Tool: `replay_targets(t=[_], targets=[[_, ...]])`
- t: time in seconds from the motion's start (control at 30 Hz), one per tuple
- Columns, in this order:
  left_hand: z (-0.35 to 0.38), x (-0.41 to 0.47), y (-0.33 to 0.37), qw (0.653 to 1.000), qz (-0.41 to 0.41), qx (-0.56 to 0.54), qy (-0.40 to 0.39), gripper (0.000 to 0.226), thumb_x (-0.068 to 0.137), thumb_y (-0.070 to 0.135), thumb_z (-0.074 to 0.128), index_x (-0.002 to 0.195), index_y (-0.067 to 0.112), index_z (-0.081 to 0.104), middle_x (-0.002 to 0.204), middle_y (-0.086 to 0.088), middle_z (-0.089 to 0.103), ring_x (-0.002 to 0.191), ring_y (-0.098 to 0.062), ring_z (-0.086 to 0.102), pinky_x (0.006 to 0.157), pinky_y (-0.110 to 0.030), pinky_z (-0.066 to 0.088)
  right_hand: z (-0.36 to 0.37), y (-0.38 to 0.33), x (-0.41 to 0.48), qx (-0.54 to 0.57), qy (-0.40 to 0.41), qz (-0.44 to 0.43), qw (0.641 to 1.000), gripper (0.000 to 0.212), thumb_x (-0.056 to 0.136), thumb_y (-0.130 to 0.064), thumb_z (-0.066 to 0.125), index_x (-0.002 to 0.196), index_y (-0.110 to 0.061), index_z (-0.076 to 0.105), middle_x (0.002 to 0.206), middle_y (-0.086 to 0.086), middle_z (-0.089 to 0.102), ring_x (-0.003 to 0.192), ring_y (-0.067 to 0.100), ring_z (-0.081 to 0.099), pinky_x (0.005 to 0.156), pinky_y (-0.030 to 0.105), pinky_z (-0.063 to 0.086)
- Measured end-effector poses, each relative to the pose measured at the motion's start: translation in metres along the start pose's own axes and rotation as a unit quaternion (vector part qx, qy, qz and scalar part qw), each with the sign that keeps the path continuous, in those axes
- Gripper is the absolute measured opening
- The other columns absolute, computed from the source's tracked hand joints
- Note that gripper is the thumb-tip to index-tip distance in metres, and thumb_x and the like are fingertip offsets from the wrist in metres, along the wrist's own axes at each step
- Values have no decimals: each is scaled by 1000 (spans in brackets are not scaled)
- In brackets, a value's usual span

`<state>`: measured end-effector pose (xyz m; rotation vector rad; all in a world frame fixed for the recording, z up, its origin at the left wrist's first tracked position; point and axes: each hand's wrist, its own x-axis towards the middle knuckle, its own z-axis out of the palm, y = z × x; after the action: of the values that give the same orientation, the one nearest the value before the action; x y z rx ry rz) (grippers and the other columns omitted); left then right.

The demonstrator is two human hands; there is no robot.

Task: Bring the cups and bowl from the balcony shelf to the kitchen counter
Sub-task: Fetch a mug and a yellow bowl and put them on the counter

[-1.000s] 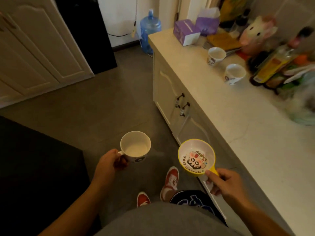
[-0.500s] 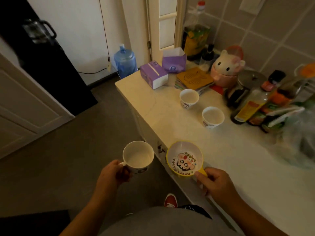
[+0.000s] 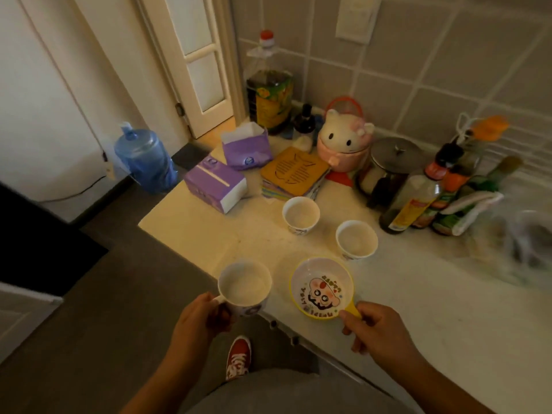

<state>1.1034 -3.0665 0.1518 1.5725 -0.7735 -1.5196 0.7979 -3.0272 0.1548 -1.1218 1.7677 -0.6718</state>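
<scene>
My left hand [image 3: 198, 321] grips the handle of a white mug [image 3: 245, 286], held upright over the front edge of the pale kitchen counter [image 3: 418, 297]. My right hand [image 3: 378, 333] pinches the yellow handle of a small yellow-rimmed bowl [image 3: 321, 288] with a cartoon face inside, held just above the counter near its edge. Two more white cups stand upright on the counter beyond: one [image 3: 300, 215] further back, the other [image 3: 356, 239] to its right.
Behind the cups lie a purple tissue box [image 3: 215, 183], a purple packet [image 3: 246, 147], a stack of mats [image 3: 294, 171], a cat-shaped pot [image 3: 345, 143], a lidded jar [image 3: 391, 165] and several bottles [image 3: 418, 198]. A blue water jug [image 3: 145, 161] stands on the floor.
I have stepped closer and turned toward the counter. Both hands have carried the mug and the bowl forward, from over the floor to over the counter's front edge.
</scene>
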Motion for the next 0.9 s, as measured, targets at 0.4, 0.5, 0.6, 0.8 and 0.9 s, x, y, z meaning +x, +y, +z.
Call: replay_targets(t=[0.4, 0.5, 0.6, 0.8, 0.9], targets=[[0, 115, 53, 959, -39, 149, -236, 40, 97, 7, 41, 62, 10, 60, 63, -13, 65, 68, -31, 62, 69, -44, 52, 66, -39, -29, 67, 192, 132, 970, 30, 85, -28, 70, 58, -15, 68, 55, -2, 71, 40, 12, 65, 43, 17, 48], [5, 126, 54, 946, -47, 163, -276, 39, 98, 6, 39, 64, 7, 59, 64, -15, 65, 68, -30, 62, 66, -42, 53, 75, -43, -37, 81, 227, 154, 958, 31, 85, -28, 71, 58, -13, 68, 49, -3, 68, 37, 9, 61, 40, 16, 46], [14, 133, 54, 936, -54, 178, -299, 37, 98, 5, 37, 65, 4, 55, 61, -14, 62, 67, -30, 61, 64, -40, 52, 81, -44, -44, 89, 251, 166, 949, 32, 86, -27, 70, 59, -11, 68, 48, -2, 68, 37, 10, 60, 41, 17, 47], [28, 143, 57, 919, -41, 188, -345, 37, 97, 3, 38, 62, 6, 51, 58, -13, 59, 64, -30, 57, 60, -37, 47, 86, -48, -53, 106, 284, 182, 935, 30, 86, -26, 70, 61, -10, 69, 52, 3, 69, 39, 13, 60, 43, 21, 49], [27, 150, 57, 902, -26, 225, -368, 38, 97, 7, 41, 62, 9, 54, 61, -9, 65, 66, -29, 59, 58, -36, 46, 84, -52, -53, 108, 289, 182, 934, 29, 86, -25, 70, 63, -8, 69, 53, 3, 70, 39, 13, 60, 43, 23, 49]])
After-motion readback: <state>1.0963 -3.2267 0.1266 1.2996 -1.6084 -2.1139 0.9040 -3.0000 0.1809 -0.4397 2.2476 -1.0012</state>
